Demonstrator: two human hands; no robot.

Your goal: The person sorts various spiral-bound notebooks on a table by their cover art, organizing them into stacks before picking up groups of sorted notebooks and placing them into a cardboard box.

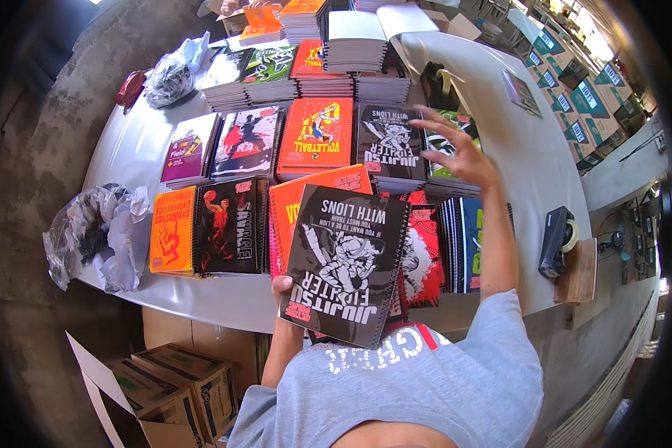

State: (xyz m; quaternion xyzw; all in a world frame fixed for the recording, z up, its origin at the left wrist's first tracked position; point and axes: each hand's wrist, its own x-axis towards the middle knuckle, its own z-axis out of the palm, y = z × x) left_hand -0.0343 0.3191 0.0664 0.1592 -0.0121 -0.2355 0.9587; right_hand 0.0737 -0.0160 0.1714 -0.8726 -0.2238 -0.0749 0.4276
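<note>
My left hand grips a spiral notebook with a black cover and a white drawing of grapplers, held near my chest. Fanned out beneath it is an orange notebook, and more edges show below. My right hand is raised over the stacks with its fingers spread and nothing between them. It is nearest to a pile of matching black grappler notebooks and a green-covered pile partly hidden behind it. Just left of these stands a pile of orange volleyball notebooks.
More notebook piles fill the white table, including a black basketball one. Crumpled plastic lies at the left edge. Tape dispensers stand at the right and far right. An open carton is below left; a person's hands show far off.
</note>
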